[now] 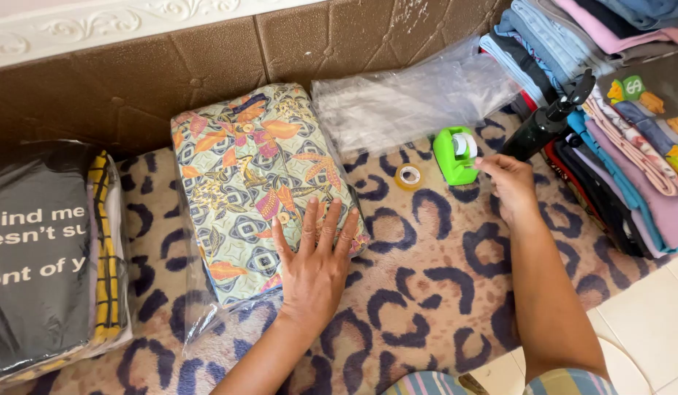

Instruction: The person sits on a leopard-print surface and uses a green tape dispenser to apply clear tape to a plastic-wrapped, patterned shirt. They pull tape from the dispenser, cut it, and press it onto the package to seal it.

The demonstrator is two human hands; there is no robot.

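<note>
Green tape dispenser (454, 155) sits just past our right hand (511, 189), fingers pinched at it; left hand (315, 265) lies flat, spread on the bagged shirt (255, 183).

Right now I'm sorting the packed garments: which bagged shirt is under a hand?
The floral patterned shirt in its clear bag, pressed flat by the left hand. The black printed shirt at far left lies untouched.

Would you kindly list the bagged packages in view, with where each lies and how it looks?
Bagged floral shirt: centre, under the left hand; flat, clear plastic, multicoloured pattern.
Bagged black garment: far left; flat, white lettering.
Empty clear bags: by the wall, behind the green tape dispenser.
</note>
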